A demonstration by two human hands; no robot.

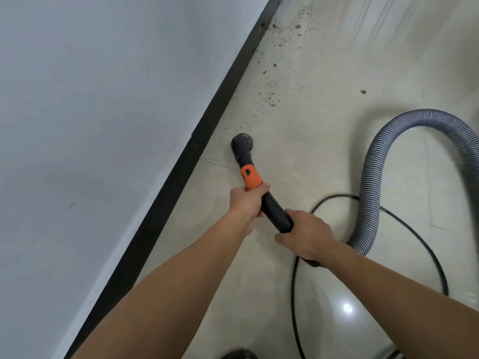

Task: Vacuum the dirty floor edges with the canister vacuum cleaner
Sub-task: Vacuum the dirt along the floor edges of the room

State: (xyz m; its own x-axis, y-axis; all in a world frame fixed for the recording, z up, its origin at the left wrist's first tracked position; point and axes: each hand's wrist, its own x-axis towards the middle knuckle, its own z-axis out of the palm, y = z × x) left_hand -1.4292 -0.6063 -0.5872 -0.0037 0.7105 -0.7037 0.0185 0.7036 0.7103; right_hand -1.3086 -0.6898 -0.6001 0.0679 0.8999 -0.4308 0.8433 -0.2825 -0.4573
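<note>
Black wand point(275, 211), orange collar point(250, 179); left hand point(246, 202), right hand point(308, 237) gripping.

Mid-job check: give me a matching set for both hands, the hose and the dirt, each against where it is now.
1 left hand
2 right hand
3 grey hose
4 dirt specks

A loops over the floor at right
B grips the wand by the orange collar
C lie along the baseboard beyond the nozzle
D grips the wand's rear end

Pairs: 1-B, 2-D, 3-A, 4-C

Black wand point(274, 211), orange collar point(250, 177); grey ribbed hose point(373, 172); black skirting point(181, 161); beige floor point(324, 141) (dark specks).
</note>
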